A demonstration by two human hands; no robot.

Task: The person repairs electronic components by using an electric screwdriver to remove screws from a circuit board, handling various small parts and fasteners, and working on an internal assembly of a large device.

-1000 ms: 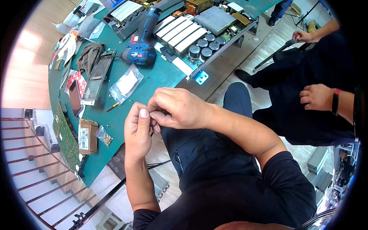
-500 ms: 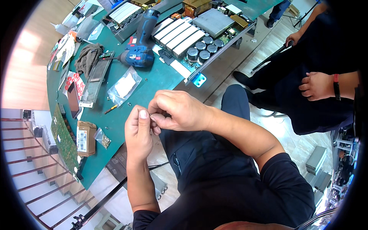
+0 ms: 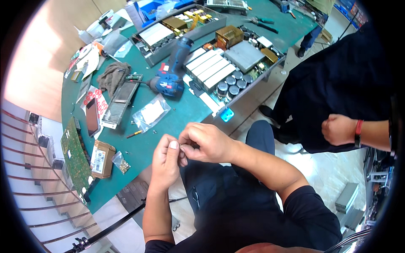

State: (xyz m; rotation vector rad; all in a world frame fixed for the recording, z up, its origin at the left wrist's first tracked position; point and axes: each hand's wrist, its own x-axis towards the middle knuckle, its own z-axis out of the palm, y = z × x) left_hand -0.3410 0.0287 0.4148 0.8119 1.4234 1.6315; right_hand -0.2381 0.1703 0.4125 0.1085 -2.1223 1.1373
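My left hand (image 3: 166,163) and my right hand (image 3: 207,142) meet just off the table's near edge, above my lap. Both are closed, fingertips pinched together around something tiny, with a small brassy glint between them; its kind is too small to tell. To the left of my hands, on the green table, lie a clear bag with white contents (image 3: 152,113), a short yellow-and-dark rod (image 3: 134,134) and a small bag of brass-coloured hardware (image 3: 121,163). A few loose small metal parts are scattered near these.
A blue cordless driver (image 3: 167,82) lies beside an open circuit unit (image 3: 223,69) with capacitors. Farther left are a grey rag (image 3: 113,78), a phone (image 3: 92,117), a cardboard box (image 3: 102,159) and a green circuit board (image 3: 75,158). Another person's fist (image 3: 338,130) is at the right.
The view has shifted, so the table and my hands appear lower and farther right. My hands stay pinched together. The other person's far hand no longer shows on the bar.
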